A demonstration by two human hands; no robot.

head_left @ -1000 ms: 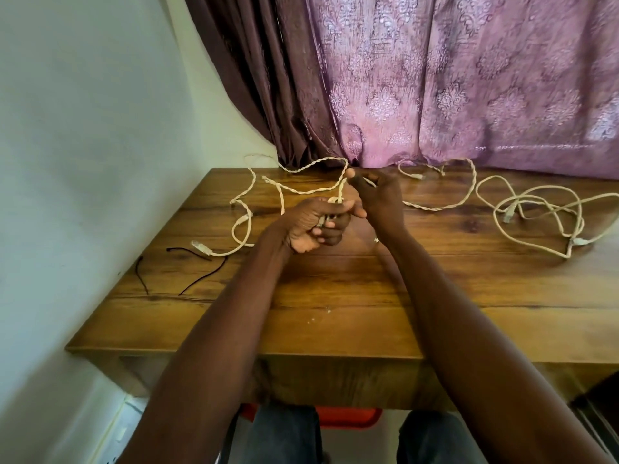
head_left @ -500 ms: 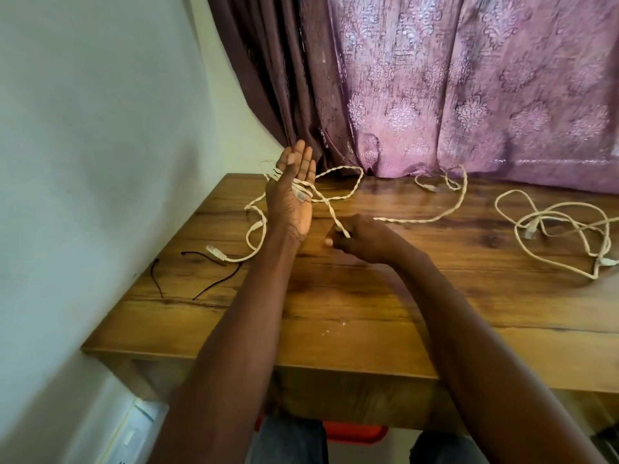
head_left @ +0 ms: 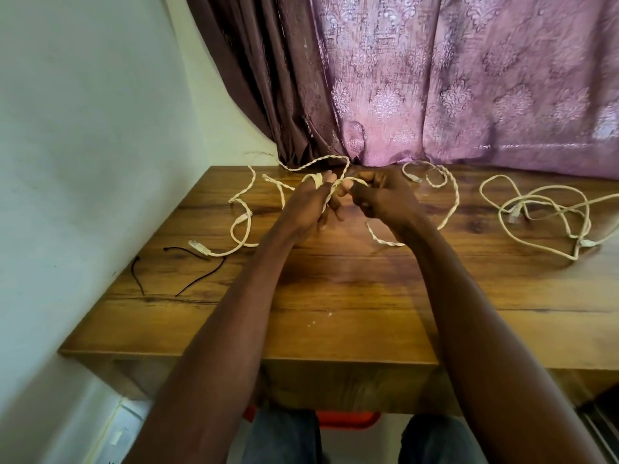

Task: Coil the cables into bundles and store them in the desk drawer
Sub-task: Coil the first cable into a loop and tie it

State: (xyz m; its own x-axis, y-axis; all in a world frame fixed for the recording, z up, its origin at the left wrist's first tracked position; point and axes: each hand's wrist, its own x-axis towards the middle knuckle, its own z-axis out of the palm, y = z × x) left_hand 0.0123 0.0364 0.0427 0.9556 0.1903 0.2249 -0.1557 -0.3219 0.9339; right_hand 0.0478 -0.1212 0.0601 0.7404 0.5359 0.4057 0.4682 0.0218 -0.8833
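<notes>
Above a wooden desk (head_left: 335,316) backed by a purple patterned curtain (head_left: 469,78), a person's two hands meet over a cream twisted cable (head_left: 450,209) being wound into a bundle. The left hand (head_left: 310,205) stands raised with turns of the cable lying across its fingers (head_left: 330,178), which are loosely curled around them; the right hand (head_left: 382,197) is closed just beside it, its fingertips (head_left: 346,185) pinching the strand where it crosses between the two. From that pinch the slack runs away to the right and back under the right wrist, while the other tail trails left of the left hand to a clear plug (head_left: 198,246). The next wrap appears to depend on the right hand feeding cable toward the left. A second, smooth cable (head_left: 542,216) lies loose well to the right; two black ties (head_left: 197,279) wait far left.
</notes>
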